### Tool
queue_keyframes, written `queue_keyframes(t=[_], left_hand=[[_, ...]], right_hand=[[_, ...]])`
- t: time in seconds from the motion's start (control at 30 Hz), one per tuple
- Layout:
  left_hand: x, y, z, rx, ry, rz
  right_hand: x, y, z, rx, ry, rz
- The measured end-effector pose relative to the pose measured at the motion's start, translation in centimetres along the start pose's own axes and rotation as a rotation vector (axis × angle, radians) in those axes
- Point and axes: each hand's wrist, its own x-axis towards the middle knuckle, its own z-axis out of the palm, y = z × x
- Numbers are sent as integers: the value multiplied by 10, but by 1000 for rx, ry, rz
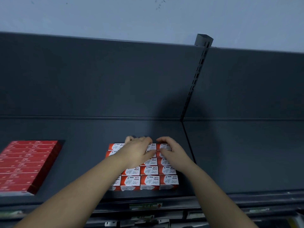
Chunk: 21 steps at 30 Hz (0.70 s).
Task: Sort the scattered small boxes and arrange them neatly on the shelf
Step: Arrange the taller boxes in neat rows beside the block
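Note:
A tight block of red-and-white paper clip boxes (148,180) lies in rows on the dark grey shelf (82,132), several rows deep. My left hand (138,150) lies over the back rows, its fingers curled over the far edge of the block and its thumb on the near side of a back box. My right hand (172,152) is beside it on the back right corner, fingers curled over the far right box and thumb against its near side. Both hands hide part of the back rows.
A flat block of darker red boxes (24,163) sits at the left of the shelf. A slotted upright post (197,79) and a seam (189,145) divide the shelf just right of the block. A label strip (145,206) runs along the front edge.

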Motion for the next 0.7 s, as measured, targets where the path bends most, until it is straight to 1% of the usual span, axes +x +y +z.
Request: queue_keyframes(t=[0.07, 0.13, 0.2, 0.27, 0.33, 0.4, 0.47, 0.53, 0.6, 0.63, 0.7], left_hand=[[0, 1, 1, 11, 13, -1], [-1, 3, 0, -37, 10, -19], [-2, 3, -4, -214, -16, -73], [-5, -2, -10, -502, 9, -100], [-16, -10, -18, -668, 118, -88], [-35, -18, -27, -755, 238, -107], [-60, -32, -29, -856, 352, -146], [-85, -51, -21, -953, 422, -203], [-104, -64, -8, -1058, 432, -237], [-111, -65, -2, -1157, 420, -241], [-118, -57, 7, -1331, 359, -234]], right_hand=[[1, -1, 1, 9, -9, 12], [0, -1, 1, 12, -18, 33], [-3, -3, -2, 48, -33, 52], [-9, -5, -5, 111, -20, 48], [-16, -8, -9, 143, 58, 15], [-23, -4, -12, 189, 127, -7], [-32, 4, -11, 237, 162, -19], [-41, 12, -7, 279, 178, -6], [-48, 16, 0, 306, 169, 27], [-51, 16, 3, 321, 161, 40], [-55, 13, 12, 341, 151, 61]])
